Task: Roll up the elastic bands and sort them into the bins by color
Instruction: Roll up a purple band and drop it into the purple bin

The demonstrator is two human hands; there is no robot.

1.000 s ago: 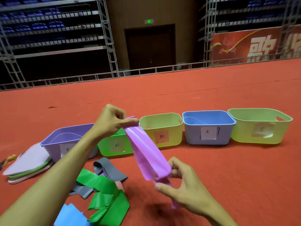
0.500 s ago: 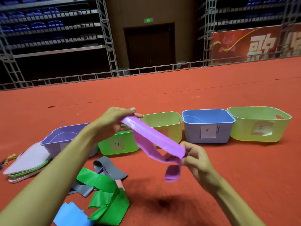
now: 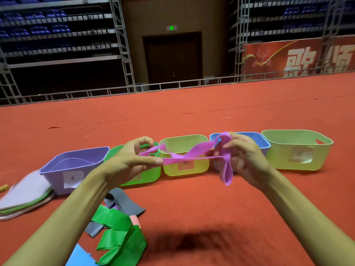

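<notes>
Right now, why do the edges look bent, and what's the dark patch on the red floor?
Head view: the wide lens bows the scaffolding; the dark patch is likely a soft shadow beneath the left hand and right hand; the purple band they hold is slightly blurred.

Dim hall, red carpet floor (image 3: 192,208).
Far wall: dark door (image 3: 172,58) under a green exit sign (image 3: 171,27); scaffolded seating (image 3: 57,35) left, red banner (image 3: 299,56) right.

The elastic band (image 3: 199,148) you hold is bright purple. Ahead sit a lavender bin (image 3: 57,169), green bin (image 3: 151,175), yellow bin (image 3: 199,167), blue bin (image 3: 266,144) and lime bin (image 3: 278,158). A green band (image 3: 115,219), grey band (image 3: 128,206) and light-blue band (image 3: 80,258) lie on orange-red carpet (image 3: 211,208).
</notes>
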